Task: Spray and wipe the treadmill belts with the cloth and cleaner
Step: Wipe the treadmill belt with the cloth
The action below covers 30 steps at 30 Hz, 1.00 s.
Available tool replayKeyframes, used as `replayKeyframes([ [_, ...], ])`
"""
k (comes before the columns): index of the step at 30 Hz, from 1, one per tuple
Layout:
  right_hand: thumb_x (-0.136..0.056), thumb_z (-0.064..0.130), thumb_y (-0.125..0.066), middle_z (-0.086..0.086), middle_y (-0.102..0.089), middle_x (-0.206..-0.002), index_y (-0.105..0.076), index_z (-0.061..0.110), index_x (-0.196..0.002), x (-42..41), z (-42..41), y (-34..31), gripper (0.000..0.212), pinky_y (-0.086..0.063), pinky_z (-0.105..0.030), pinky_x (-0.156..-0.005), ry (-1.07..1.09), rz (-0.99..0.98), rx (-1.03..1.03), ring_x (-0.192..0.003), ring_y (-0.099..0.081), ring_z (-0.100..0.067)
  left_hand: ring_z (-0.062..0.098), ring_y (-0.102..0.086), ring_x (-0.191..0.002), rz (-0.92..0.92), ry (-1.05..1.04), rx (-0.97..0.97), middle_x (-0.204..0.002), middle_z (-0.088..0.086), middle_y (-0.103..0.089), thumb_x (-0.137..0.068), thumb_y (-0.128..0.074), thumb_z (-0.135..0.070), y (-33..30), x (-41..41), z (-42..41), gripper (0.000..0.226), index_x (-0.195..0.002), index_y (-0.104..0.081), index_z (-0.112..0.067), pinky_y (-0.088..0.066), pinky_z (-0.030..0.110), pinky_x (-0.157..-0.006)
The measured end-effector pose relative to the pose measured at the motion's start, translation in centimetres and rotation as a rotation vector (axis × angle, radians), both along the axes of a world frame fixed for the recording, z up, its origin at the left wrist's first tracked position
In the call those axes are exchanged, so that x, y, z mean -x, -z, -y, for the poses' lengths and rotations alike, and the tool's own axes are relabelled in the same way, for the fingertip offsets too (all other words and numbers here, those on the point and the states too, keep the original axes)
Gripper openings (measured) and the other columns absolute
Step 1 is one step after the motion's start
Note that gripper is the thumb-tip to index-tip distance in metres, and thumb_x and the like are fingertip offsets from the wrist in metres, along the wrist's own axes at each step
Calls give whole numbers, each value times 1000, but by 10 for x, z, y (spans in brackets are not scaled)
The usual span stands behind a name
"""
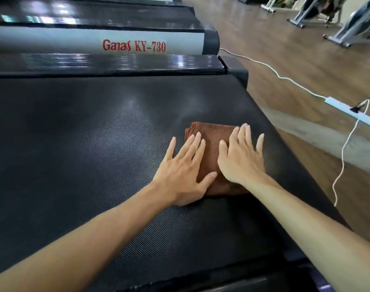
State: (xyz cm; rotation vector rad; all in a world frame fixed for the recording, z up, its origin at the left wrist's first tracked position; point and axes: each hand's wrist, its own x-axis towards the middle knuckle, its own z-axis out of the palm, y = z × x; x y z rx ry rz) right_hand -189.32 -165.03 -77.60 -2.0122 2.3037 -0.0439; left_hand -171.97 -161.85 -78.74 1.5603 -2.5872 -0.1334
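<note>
A folded brown cloth [211, 142] lies flat on the black textured treadmill belt [85, 144], toward the belt's right end. My left hand [184, 167] presses on the cloth's left part with straight, spread fingers. My right hand [240, 157] presses on its right part the same way, fingers pointing away from me. The two hands lie side by side, thumbs nearly touching. A faint damp sheen shows on the belt just beyond the cloth. No cleaner bottle is in view.
Beyond the belt lie a glossy black side rail [116, 64] and a grey treadmill side marked "Ganas KY-730" [133, 46]. On the wooden floor at right run a white cable [285, 79] and a power strip [352, 112]. Exercise bikes [318, 11] stand far right.
</note>
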Motion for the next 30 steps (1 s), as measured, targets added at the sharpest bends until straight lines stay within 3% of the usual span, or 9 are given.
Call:
replayKeyframes([
  [3,-108,43,-14,-20,7,-171,0,-1,-162,6,1,2,71,14,-53,-126,-9,-43,13,-158,16,-26,11,19,-155,52,33,32,-171,-1,14,-91,-5,-71,-5,-15,-5,92,-164,2,-16,13,50,-125],
  [5,-109,40,-18,-25,3,-170,-6,-1,-163,-4,1,-10,69,11,-54,-126,11,-106,53,-159,12,-33,12,13,-157,23,32,50,-172,1,5,-88,-4,-70,-15,-25,-5,94,-164,-10,-15,10,48,-126],
  [9,-108,55,-19,-17,11,-171,-1,29,-166,-29,-13,-12,66,12,-52,-126,-100,72,0,-158,12,-36,17,-11,-157,-144,-123,96,-170,5,-20,-89,-10,-63,-25,-65,0,89,-156,-39,-14,2,43,-128],
  [14,-101,71,-16,-9,8,-173,-3,44,-164,-33,50,-5,70,10,-64,-123,-102,16,-34,-158,10,-40,19,-18,-156,-175,-322,52,-167,4,-26,-89,-14,-65,-8,-113,-10,88,-158,-35,-16,-4,42,-128],
  [16,-100,72,-16,-7,5,-174,-4,47,-163,-56,68,-9,68,9,-66,-122,-215,5,-45,-158,9,-40,18,-18,-156,-186,-355,35,-167,4,-27,-88,-15,-67,-4,-124,-16,90,-160,-31,-15,-4,42,-128],
  [21,-88,87,-13,4,4,-174,-6,54,-160,-66,-31,1,80,5,-62,-125,-540,32,-19,-159,6,-33,18,-20,-155,-176,-374,38,-167,5,-28,-91,-21,-64,-5,-154,-37,86,-160,-31,-14,-4,41,-127],
  [26,-70,103,-10,3,3,-174,-9,53,-160,-48,18,-9,103,6,-69,-121,-217,26,-58,-159,6,-35,15,-18,-156,-179,-419,48,-167,3,-26,-90,-20,-65,-7,-185,-70,87,-160,-30,-14,-1,39,-127],
  [28,-68,105,-12,1,2,-174,-10,51,-161,-93,37,-10,108,8,-73,-118,-247,43,-68,-158,7,-39,15,-16,-156,-183,-452,52,-168,2,-24,-91,-19,-65,-9,-194,-78,87,-161,-28,-14,-1,39,-128],
  [30,-70,104,-13,3,2,-174,-10,51,-161,-141,19,-5,105,10,-75,-116,-437,17,-39,-157,10,-41,14,-15,-156,-166,-471,58,-169,2,-22,-91,-19,-64,-9,-202,-85,87,-161,-26,-13,-1,41,-129],
])
